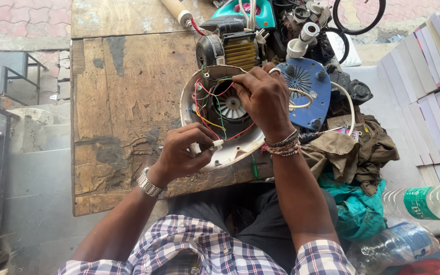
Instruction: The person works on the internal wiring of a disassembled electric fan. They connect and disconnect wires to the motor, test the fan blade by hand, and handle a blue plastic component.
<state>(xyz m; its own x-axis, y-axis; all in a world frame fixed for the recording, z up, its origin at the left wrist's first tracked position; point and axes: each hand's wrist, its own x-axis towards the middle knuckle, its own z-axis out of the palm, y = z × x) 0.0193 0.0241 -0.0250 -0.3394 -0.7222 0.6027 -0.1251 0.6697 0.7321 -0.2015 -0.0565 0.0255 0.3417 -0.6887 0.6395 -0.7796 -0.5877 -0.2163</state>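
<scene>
A round white appliance housing point(192, 89) lies open on a worn wooden table point(123, 86), showing a motor with a white fan point(230, 107) and red, yellow and green wires point(205, 118). My left hand point(182, 153), with a metal watch at the wrist, pinches a small white wire connector point(218, 145) at the housing's near rim. My right hand point(266, 99), with bead bracelets at the wrist, rests over the housing's right side and pinches wires at its top edge.
A blue round cover point(309, 84) lies right of the housing. Motors, white fittings and cables crowd the table's far right. A green-handled screwdriver point(254, 168) lies at the near edge. Brown and teal cloths, plastic bottles point(423, 203) and stacked books point(429, 76) sit to the right.
</scene>
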